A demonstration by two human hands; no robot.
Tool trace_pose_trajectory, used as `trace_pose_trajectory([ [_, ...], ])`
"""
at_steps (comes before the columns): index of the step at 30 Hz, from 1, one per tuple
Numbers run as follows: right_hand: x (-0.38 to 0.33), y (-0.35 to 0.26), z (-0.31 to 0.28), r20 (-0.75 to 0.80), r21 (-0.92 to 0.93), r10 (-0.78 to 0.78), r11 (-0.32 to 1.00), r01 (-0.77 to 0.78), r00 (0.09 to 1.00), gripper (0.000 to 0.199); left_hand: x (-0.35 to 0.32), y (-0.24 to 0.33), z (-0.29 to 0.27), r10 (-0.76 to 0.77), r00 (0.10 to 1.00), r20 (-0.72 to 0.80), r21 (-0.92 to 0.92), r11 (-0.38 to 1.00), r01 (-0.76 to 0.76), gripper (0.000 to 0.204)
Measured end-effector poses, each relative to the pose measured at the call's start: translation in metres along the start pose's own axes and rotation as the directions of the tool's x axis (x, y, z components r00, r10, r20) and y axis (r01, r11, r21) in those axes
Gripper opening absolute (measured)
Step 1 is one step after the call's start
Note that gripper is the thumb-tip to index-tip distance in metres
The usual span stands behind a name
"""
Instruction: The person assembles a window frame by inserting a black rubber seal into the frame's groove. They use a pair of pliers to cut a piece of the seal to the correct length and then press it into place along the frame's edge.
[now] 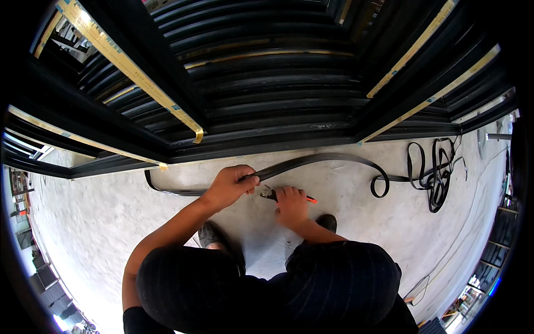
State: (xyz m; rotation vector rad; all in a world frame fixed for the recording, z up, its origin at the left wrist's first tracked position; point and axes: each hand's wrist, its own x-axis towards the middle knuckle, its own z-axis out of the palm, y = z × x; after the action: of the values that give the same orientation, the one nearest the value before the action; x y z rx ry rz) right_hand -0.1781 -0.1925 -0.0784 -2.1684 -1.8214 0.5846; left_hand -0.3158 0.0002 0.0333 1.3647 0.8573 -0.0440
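A long, flat black rubber-like strip (320,157) is pinched between the thumb and fingers of my left hand (231,185). From there one length arches to the right above the floor, and another runs left along the frame's lower edge. My right hand (292,206) is closed around pliers (311,199) with black and orange handles. Their metal jaws point left, just below my left fingertips and a small gap from the strip. Whether the jaws are parted is too small to make out.
Stacked black metal frames (267,133) with yellow tape (133,69) stretch across the far side, close beyond my hands. A loose tangle of the strip (439,178) lies at the right on the grey concrete floor (100,217). My shoes (211,235) are just below my hands.
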Motion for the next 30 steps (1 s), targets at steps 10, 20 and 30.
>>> trace_pose_trajectory([
  [10, 0.024, -0.018, -0.080, 0.389, 0.760, -0.005, 0.567, -0.318, 0.921, 0.022, 0.002, -0.017, -0.006, 0.046, 0.999, -0.027, 0.227, 0.973, -0.038, 0.020],
  [20, 0.031, -0.028, -0.065, 0.193, 0.604, 0.028, 0.785, -0.141, 0.981, 0.025, -0.007, -0.003, -0.006, 0.019, 0.999, 0.029, 0.442, 0.896, -0.030, 0.019],
  [30, 0.025, -0.026, -0.040, 0.151, 0.678, 0.031, 0.724, -0.127, 0.988, 0.021, -0.010, 0.002, -0.005, -0.086, 0.993, 0.078, 0.561, 0.827, 0.027, 0.023],
])
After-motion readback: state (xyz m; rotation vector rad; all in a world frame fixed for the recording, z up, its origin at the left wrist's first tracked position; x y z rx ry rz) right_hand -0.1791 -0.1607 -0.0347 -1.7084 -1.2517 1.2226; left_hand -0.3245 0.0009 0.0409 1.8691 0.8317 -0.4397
